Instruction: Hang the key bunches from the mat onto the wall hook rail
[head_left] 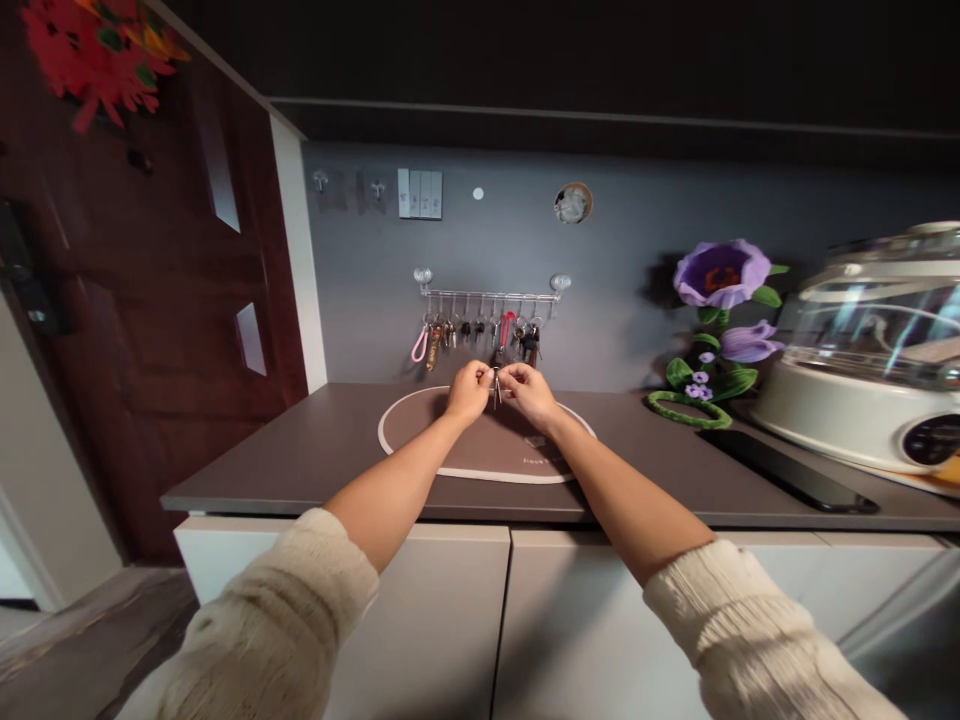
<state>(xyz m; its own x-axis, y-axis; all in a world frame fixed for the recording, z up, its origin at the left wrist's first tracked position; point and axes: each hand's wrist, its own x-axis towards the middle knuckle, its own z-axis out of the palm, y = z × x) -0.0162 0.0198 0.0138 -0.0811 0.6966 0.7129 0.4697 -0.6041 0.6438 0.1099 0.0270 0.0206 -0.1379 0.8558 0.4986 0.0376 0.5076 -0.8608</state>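
Observation:
My left hand [472, 390] and my right hand [527, 392] meet above the brown oval mat [480, 462]. Both are closed in a pinch on a small bunch of keys [496, 392], whose blades hang down between my fingertips. Part of the bunch is hidden by the fingers. Just behind my hands, a clear hook rail [491, 295] on the grey wall carries several key sets. Among these hang a pink loop strap [420, 345], a brown tag [433, 350] and a red clip [508, 325].
On the right of the counter [277, 450] stand purple artificial flowers [721, 275], a black phone [791, 472] and a white appliance with a clear cover [825, 395]. A dark red door [172, 330] is at the left. Dark cabinets [570, 60] overhang the counter.

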